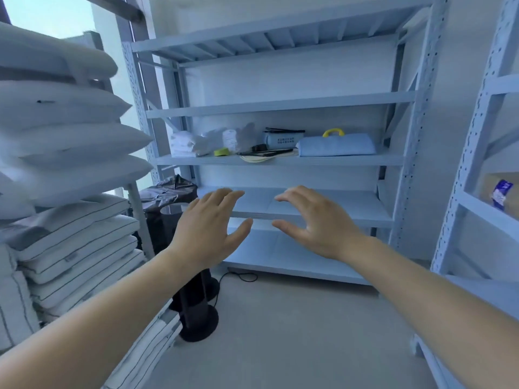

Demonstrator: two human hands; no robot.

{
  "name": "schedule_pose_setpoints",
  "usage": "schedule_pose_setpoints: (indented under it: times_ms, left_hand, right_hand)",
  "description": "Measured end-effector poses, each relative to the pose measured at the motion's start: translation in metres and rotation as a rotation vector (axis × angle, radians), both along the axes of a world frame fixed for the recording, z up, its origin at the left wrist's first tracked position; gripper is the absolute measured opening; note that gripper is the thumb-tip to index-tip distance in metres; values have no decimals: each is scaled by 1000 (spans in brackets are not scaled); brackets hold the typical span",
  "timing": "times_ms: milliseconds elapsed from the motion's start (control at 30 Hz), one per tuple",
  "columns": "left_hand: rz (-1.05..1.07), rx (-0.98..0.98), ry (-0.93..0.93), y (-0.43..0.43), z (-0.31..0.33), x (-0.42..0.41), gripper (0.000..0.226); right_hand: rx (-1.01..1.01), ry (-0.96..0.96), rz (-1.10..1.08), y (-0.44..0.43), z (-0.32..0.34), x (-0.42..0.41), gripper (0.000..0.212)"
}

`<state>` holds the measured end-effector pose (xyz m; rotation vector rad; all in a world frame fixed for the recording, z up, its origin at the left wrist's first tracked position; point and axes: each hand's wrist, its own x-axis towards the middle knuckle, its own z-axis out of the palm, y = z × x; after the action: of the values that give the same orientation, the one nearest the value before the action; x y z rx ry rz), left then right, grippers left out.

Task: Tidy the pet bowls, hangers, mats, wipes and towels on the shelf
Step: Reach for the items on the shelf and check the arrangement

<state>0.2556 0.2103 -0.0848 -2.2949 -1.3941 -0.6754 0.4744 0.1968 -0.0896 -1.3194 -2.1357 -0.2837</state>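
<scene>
Head view: towels (184, 144), wipes (282, 140), hangers (266, 151) and mat (337, 146) are lying jumbled on shelf (280, 160).
Hands: left hand (209, 223) and right hand (311, 220) are hovering spread, gripping nothing.
Progress: tidying is seemingly not yet beginning.

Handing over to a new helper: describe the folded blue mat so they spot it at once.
On the pale metal rack straight ahead, look at the cluttered middle shelf. The folded blue mat lies at its right end, beside the lettered pack. It alone is a flat blue slab with a yellow handle showing above it.
</scene>
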Motion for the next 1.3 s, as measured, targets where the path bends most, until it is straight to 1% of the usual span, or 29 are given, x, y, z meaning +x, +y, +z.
schedule_pose_setpoints:
  times_ms: [133, 200, 300, 367, 500, 567, 633, 700, 767, 867, 967, 1133, 1300]
  left_hand:
    - [-99, -46, 43, 32, -13, 61, 76]
    - [-147, -53, 57, 48, -17, 93, 76]
    - [-220, -77, 77, 73, -23, 140, 75]
    - [-267, -81, 71, 91, -28, 171, 74]
    - [-338, -89, 61, 130, -39, 230, 73]
    - [-360, -96, 67, 156, -42, 258, 73]
    - [-370, -76, 82, 186, -45, 287, 73]
    - [-380, -61, 94, 218, -44, 317, 73]
    - [-387, -73, 93, 248, -42, 345, 72]
    - [-389, -61, 105, 289, -41, 386, 71]
    - [-389, -85, 91, 321, -39, 419, 73]
    - [-385, -115, 105, 372, -47, 453, 73]
    - [-348, -138, 101, 439, -58, 482, 74]
  right_hand:
    - [-64, 1, -84, 13, -12, 59, 48]
    - [-97, 9, -145, 19, -16, 89, 49]
    - [-118, 32, -211, 29, -26, 134, 62]
    - [-127, 34, -255, 38, -33, 163, 67]
    - [-161, 31, -320, 65, -44, 219, 63]
    - [-173, 26, -339, 88, -47, 247, 57]
    - [-182, 10, -359, 114, -49, 273, 46]
    - [-188, 22, -375, 142, -50, 298, 43]
    - [-212, 64, -370, 169, -50, 321, 42]
    - [-247, 25, -370, 206, -49, 356, 43]
    - [-237, 36, -387, 235, -49, 389, 43]
    - [-252, 14, -387, 286, -55, 428, 43]
    - [-231, 51, -347, 359, -59, 460, 43]
